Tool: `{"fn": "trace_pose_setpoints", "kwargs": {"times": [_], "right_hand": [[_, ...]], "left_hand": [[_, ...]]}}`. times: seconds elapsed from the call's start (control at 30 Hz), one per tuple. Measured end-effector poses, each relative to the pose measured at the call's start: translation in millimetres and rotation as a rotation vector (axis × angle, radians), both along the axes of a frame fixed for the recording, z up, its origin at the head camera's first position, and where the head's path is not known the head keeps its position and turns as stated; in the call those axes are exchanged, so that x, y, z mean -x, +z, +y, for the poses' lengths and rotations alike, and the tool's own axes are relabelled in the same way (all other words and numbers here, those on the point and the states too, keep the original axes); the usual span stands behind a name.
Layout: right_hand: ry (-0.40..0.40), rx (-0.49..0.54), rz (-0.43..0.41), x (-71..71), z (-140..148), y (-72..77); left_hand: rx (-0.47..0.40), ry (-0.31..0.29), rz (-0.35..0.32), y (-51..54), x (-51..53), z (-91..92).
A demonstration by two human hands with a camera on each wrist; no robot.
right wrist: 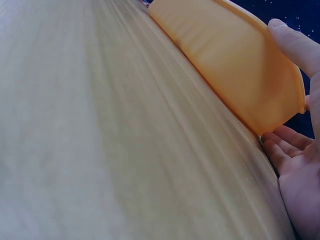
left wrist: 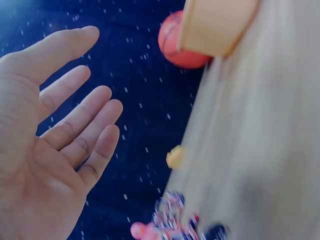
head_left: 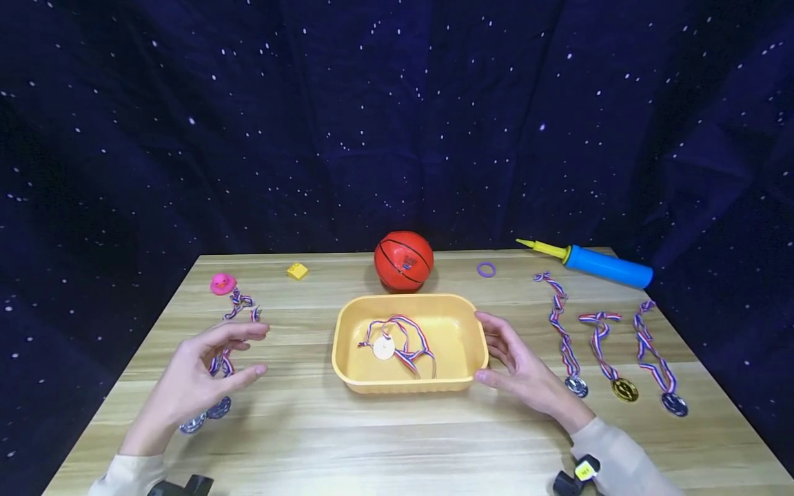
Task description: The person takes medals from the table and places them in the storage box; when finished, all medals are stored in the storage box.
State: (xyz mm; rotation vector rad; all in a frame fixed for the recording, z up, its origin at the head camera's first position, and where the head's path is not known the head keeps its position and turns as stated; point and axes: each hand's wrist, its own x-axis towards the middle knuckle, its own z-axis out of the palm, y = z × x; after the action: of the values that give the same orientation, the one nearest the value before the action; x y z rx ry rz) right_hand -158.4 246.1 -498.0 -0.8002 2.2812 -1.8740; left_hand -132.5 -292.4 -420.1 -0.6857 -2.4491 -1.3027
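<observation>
A yellow plastic basin (head_left: 353, 381) stands mid-table with a medal (head_left: 384, 347) and its striped ribbon inside. My right hand (head_left: 517, 365) is at the basin's right end, thumb by the front corner and fingers along the side. In the right wrist view, the thumb of the right hand (right wrist: 300, 170) is by the rim of the basin (right wrist: 235, 60), with other fingertips low at its corner. The left hand (head_left: 192, 379) hovers above medals (head_left: 219, 408) on the left, holding nothing. Its fingers are spread and relaxed in the left wrist view, where the left hand (left wrist: 55, 135) faces palm out.
A red ball (head_left: 404, 260) sits behind the basin. Further left are a yellow block (head_left: 297, 271) and a pink duck (head_left: 222, 284). A purple ring (head_left: 486, 269) and a blue pump (head_left: 608, 266) lie back right, with several ribboned medals (head_left: 624, 390) in front of the pump.
</observation>
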Motion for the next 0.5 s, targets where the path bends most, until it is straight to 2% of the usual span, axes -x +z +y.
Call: {"fn": "trace_pose_setpoints", "kwargs": {"times": [0.17, 0.33, 0.5], "right_hand": [[-0.002, 0.001, -0.002, -0.1, -0.1, -0.6], [-0.004, 0.003, -0.006, -0.6, -0.7, -0.1], [0.0, -0.003, 0.004, 0.5, -0.3, 0.1]], "left_hand": [[0.009, 0.052, -0.049, -15.4, -12.6, -16.8], [0.027, 0.108, -0.106, -25.6, -23.3, -29.9], [0.071, 0.147, -0.097, -33.7, -30.7, -42.3]]}}
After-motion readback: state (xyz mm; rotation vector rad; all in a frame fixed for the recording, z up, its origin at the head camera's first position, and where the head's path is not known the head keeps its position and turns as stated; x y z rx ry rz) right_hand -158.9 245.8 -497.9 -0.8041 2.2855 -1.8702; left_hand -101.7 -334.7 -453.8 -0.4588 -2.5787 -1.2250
